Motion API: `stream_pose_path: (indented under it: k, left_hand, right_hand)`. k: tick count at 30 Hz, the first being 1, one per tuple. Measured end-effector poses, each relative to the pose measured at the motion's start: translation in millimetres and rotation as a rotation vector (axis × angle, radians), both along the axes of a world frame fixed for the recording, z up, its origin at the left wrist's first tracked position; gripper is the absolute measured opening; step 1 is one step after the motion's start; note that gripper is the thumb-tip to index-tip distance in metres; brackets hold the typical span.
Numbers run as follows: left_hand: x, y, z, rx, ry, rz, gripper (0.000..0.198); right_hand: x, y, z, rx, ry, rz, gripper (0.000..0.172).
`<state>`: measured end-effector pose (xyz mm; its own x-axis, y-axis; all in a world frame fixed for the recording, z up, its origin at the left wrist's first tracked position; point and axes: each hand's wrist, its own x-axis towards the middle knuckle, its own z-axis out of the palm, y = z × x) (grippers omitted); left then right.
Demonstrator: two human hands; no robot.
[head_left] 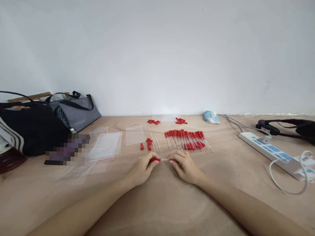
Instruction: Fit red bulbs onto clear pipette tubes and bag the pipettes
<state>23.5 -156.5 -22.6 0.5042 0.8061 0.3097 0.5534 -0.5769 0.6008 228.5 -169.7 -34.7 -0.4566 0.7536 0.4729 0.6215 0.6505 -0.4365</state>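
Observation:
Between my hands lies a dropper, level, its clear tube [164, 160] meeting a red rubber bulb [156, 159]. My left hand [146, 166] pinches the bulb, and my right hand [184, 166] grips the tube's other end, which its fingers hide. Just beyond, a pile of droppers with red bulbs [189, 139] lies in a row. Loose red bulbs [149, 144] and several bare tubes [154, 143] rest beyond my left hand. Farther back are more red bulbs [153, 121] and a clear bag of tubes [168, 119].
Clear zip bags [106, 145] lie at left, beside a blurred dark object [67, 150], a black bag [34, 126] and a striped bag [78, 111]. A white power strip [271, 150] with cables, a black headset [290, 127] and a blue crumpled packet [211, 117] are at right.

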Motion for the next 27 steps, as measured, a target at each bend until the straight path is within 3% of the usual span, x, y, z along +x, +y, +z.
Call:
stream_pose_path:
  k: [8, 16, 23, 27]
  left_hand:
    - [-1.4, 1.5, -4.3, 0.035, 0.041, -0.040, 0.017]
    - [-0.5, -7.9, 1.8, 0.154, 0.060, -0.063, 0.018]
    - [-0.1, -8.7, 0.2, 0.242, 0.108, -0.058, 0.020]
    - [-0.9, -6.7, -2.1, 0.274, 0.109, -0.134, 0.021]
  right_hand:
    - [0.6, 0.0, -3.4, 0.022, -0.010, 0.035, 0.018]
    - [1.9, 2.8, -1.1, 0.062, -0.115, 0.129, 0.018]
    - [-3.6, -3.8, 1.9, 0.115, -0.165, 0.075, 0.022]
    - [-8.3, -5.2, -1.2, 0.077, -0.121, 0.077, 0.021]
